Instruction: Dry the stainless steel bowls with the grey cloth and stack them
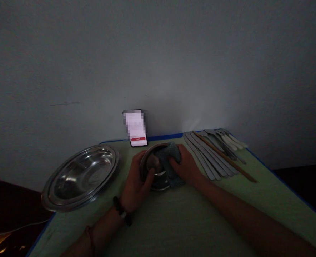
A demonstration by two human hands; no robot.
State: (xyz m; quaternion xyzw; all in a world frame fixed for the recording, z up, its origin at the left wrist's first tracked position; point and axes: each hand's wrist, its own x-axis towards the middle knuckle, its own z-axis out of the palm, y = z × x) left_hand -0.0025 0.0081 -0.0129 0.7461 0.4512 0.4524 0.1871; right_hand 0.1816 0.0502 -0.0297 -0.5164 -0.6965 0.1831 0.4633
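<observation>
A small round metal bowl [153,162] is held near the far side of the table, its shiny inside facing me. My left hand [136,182] grips its left rim, with the thumb reaching over the edge into the bowl. On the right, my right hand [183,164] has a bluish-grey cloth [172,175] pinched over the bowl's right rim. Part of the cloth lies inside the bowl and part hangs down over its front. Most fingers of both hands are hidden behind the bowl and cloth.
Large stacked metal dishes [85,178] overhang the left edge of the green table [174,221]. A lit phone [138,139] leans on the wall behind. Several knives [208,160], a brown stick [227,159] and white-handled cutlery [231,141] lie at the right.
</observation>
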